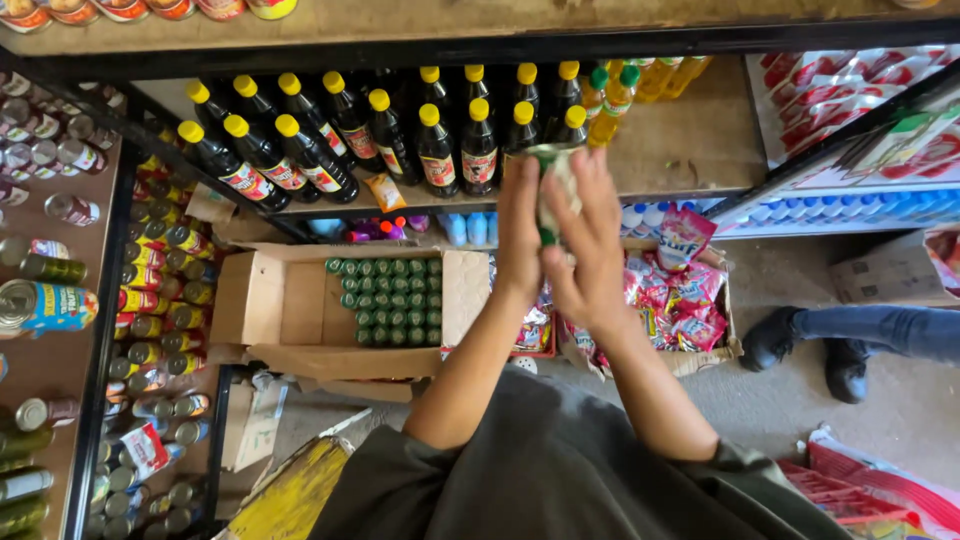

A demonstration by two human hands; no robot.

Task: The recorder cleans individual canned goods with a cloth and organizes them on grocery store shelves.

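Both of my hands are raised in front of a shop shelf, closed around one small bottle (553, 175) with a green cap and a pale label. My left hand (519, 232) grips its left side and my right hand (588, 245) wraps its right side. The bottle is level with the front edge of a wooden shelf (680, 150). On that shelf stand several dark bottles with yellow caps (380, 135). Below, on the floor, an open cardboard box (300, 310) holds several green-capped bottles (390, 300) in rows.
Shelves of cans (160, 290) run down the left side. A box of pink and red sachets (680, 300) sits on the floor at right. Another person's legs and black shoes (800, 345) stand at the right. Blue-capped bottles (470, 228) line a lower shelf.
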